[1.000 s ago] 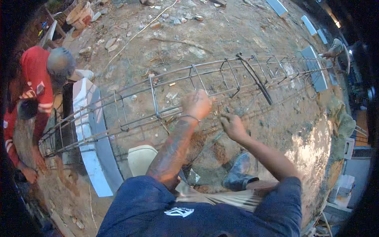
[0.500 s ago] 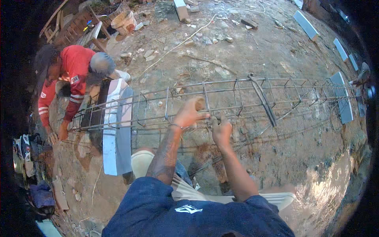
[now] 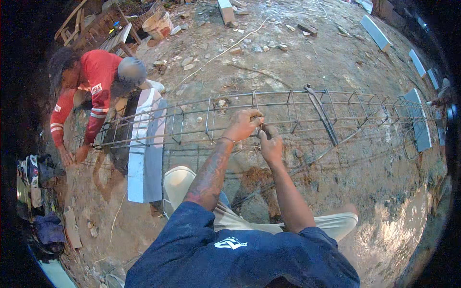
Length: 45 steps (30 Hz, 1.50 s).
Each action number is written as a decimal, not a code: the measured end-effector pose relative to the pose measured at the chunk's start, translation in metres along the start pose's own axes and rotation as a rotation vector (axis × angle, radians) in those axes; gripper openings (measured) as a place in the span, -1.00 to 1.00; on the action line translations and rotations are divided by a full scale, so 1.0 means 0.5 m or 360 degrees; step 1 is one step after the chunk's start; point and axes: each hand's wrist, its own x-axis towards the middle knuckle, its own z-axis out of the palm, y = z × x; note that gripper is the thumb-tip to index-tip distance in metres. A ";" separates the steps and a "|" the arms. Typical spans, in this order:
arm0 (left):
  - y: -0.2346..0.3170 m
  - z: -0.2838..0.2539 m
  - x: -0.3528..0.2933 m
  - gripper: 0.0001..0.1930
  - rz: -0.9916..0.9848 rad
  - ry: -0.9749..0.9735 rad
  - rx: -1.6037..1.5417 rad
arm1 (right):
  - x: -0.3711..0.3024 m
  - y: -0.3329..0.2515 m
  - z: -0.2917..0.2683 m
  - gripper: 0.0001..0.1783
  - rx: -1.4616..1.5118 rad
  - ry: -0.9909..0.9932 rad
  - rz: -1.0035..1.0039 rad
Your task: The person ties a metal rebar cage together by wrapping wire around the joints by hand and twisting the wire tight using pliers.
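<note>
A long steel rebar cage (image 3: pixel 288 103) with square stirrups runs left to right in front of me. At its near bar, around the middle, my left hand (image 3: pixel 244 126) is closed, its fingers curled by a stirrup. Close beside it, my right hand (image 3: pixel 271 144) is closed in a pinch just under the same bar. Whatever thin thing the fingertips hold is hidden between them. A dark, long, narrow steel piece (image 3: pixel 321 115) lies slanting across the cage to the right of my hands.
A pale block (image 3: pixel 145 168) supports the cage at left, another pale block (image 3: pixel 418 122) at right. A co-worker in a red top (image 3: pixel 102 72) bends over the left end, hands low. A bucket (image 3: pixel 158 25), stones and a pale cord (image 3: pixel 230 47) lie on the dirt beyond.
My left hand has turned and its fingers have curled inward, closer to my right hand. The right hand has shifted slightly down the view. The co-worker stays bent at the left end.
</note>
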 end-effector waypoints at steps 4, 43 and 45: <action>-0.014 -0.001 -0.010 -0.75 0.0129 0.0082 -0.0069 | -0.009 -0.020 0.010 -0.74 -0.0308 0.0072 -0.0014; -0.073 -0.042 0.067 -0.73 0.0580 -0.0631 0.0667 | 0.014 0.017 0.008 -0.77 -0.0305 -0.0030 -0.0224; -0.072 -0.023 0.055 -0.79 0.0732 -0.0449 0.0681 | 0.016 0.025 0.006 -0.73 -0.0150 0.0118 -0.0234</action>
